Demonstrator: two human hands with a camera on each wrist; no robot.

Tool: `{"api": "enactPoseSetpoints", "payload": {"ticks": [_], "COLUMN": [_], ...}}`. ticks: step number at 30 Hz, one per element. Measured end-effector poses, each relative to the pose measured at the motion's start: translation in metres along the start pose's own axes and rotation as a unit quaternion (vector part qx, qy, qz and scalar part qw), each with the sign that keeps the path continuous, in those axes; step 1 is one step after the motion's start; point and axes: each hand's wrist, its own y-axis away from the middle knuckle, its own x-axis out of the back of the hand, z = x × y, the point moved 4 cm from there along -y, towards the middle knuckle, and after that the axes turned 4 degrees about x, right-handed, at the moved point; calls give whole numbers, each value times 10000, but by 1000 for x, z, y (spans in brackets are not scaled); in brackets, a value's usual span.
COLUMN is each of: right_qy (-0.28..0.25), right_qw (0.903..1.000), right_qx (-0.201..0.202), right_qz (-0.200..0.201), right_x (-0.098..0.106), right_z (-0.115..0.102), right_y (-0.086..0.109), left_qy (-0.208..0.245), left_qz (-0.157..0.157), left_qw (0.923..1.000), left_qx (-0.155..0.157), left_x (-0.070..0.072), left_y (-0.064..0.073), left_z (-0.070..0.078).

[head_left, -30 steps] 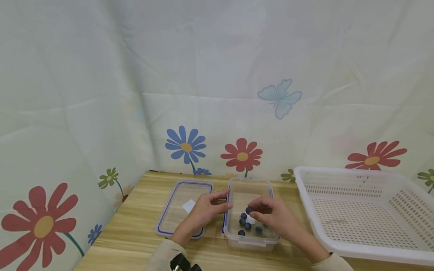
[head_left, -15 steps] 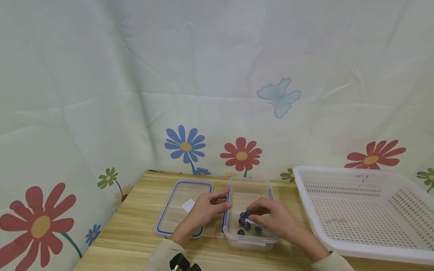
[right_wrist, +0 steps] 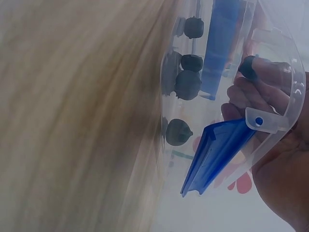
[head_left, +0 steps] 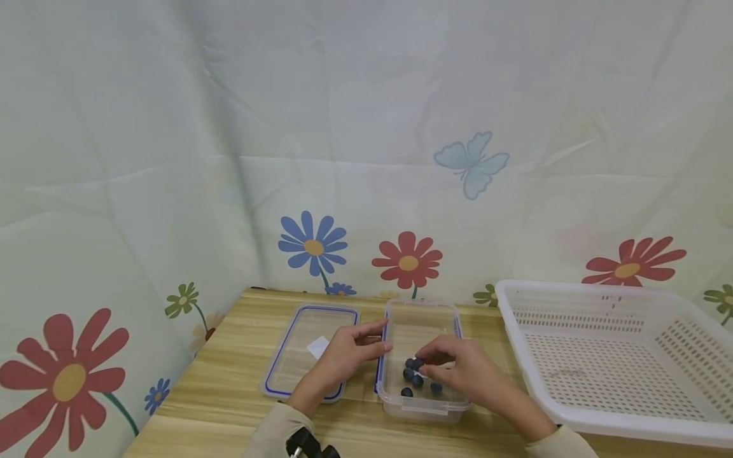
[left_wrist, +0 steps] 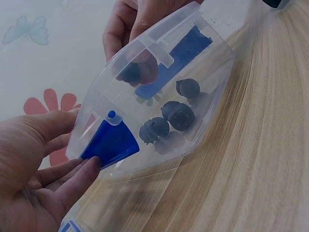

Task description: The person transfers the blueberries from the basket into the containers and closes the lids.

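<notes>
A clear plastic food container (head_left: 426,410) stands on the table, its blue side latches (left_wrist: 110,144) hanging down. Several blueberries (head_left: 408,374) lie in its near half. My right hand (head_left: 471,372) reaches in over the right rim and pinches a blueberry (right_wrist: 248,67) between thumb and fingertips, low beside the others. A white patch on the container's floor is partly covered by that hand. At the left wall, my left hand (head_left: 348,352) touches the container with extended fingers and thumb, near one latch.
Left of the container lies its clear lid (head_left: 298,337), with a blue seal and a white label. A large white perforated basket (head_left: 607,362) stands to the right on the wooden table (head_left: 229,388). A flowered cloth (head_left: 343,127) hangs behind.
My right hand has lowered slightly with the pinched blueberry, bringing it down beside the other berries. The left hand stays at the container's left wall.
</notes>
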Motion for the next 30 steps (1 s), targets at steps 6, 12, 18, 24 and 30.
{"api": "enactPoseSetpoints", "payload": {"ticks": [6, 12, 18, 24, 30], "right_qy": [-8, -52, -123, -276, -324], "right_qw": [10000, 10000, 9998, 9993, 9980], "right_qx": [81, 53, -146, -225, -387], "right_qz": [32, 0, 81, 135, 378], "right_x": [0, -1, 1, 1, 1], "right_z": [-1, 1, 1, 0, 2], "right_y": [0, 0, -1, 0, 0], "left_qy": [25, 27, 21, 23, -1], "left_qz": [9, 3, -2, -12, 18], "left_qw": [10000, 10000, 10000, 10000, 10000], "left_qx": [33, 62, 22, 9, 20], "left_x": [0, 0, 0, -1, 0], "left_y": [0, 1, -1, -2, -1], "left_z": [1, 1, 0, -1, -1]}}
